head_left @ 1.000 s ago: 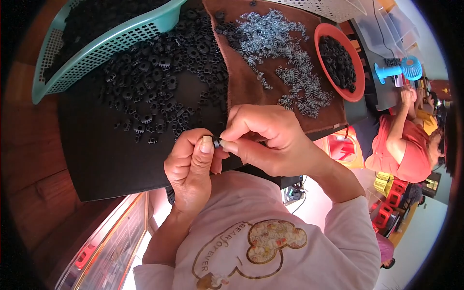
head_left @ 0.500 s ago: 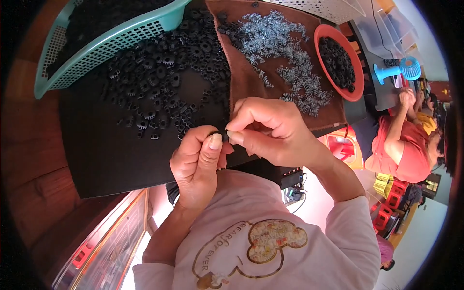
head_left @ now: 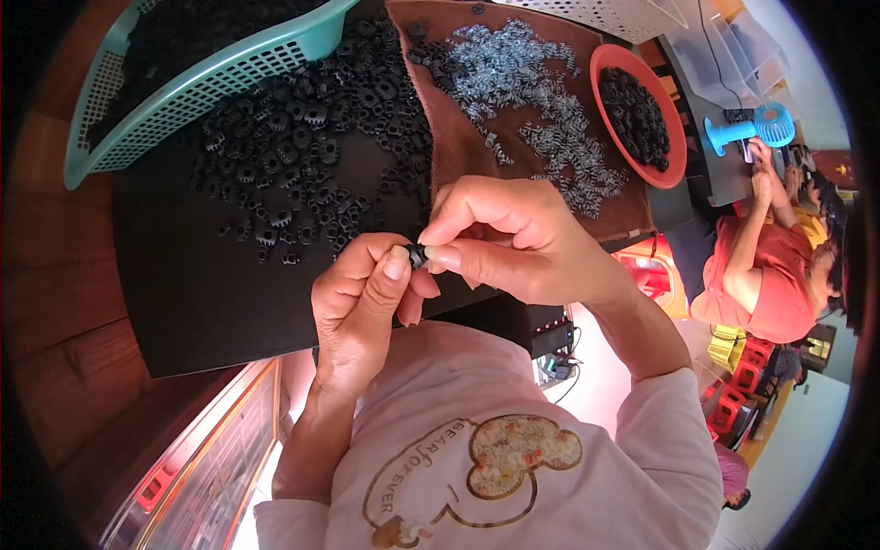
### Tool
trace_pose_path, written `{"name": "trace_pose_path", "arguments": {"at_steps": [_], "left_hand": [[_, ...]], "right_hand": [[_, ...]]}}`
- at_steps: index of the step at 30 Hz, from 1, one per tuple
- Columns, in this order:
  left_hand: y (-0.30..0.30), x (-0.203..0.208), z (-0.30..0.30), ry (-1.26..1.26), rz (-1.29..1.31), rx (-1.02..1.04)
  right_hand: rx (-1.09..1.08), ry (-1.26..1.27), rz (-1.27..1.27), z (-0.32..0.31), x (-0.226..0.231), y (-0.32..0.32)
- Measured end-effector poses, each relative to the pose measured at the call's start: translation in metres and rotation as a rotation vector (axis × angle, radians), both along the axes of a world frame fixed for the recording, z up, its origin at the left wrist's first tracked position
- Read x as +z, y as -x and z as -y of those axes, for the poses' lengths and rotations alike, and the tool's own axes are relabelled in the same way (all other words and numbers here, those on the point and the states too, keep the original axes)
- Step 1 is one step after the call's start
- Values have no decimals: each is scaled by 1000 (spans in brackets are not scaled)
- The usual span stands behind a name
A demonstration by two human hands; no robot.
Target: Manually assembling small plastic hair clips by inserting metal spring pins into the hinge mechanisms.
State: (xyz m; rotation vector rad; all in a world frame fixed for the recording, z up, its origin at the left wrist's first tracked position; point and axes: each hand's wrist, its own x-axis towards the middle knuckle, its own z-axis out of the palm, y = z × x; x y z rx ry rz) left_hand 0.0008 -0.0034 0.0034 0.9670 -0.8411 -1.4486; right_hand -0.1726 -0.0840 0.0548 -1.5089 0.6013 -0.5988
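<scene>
Our left hand (head_left: 357,298) and right hand (head_left: 527,243) both pinched a small black part (head_left: 418,257) between closed fingertips, a two-handed working step (so we judged); the next move called for a steady left grip. Black pieces (head_left: 293,165) lay beyond the left fingers, silvery coils (head_left: 500,69) beyond the right.

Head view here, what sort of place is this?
Probably a small assembly workshop: loose black parts are spread on a dark table, silvery coils lie on a brown cloth, and a red bowl holds more black pieces.
</scene>
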Motion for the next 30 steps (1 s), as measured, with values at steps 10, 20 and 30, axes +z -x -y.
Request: {"name": "trace_pose_path", "arguments": {"at_steps": [10, 20, 30], "left_hand": [[-1, 0, 0, -20, 37, -40], [-1, -1, -2, -30, 81, -20], [-2, 3, 4, -37, 59, -136]], "right_hand": [[1, 7, -42, 0, -1, 1], [-15, -45, -146, 7, -3, 3], [-70, 533, -137, 3, -16, 0]]}}
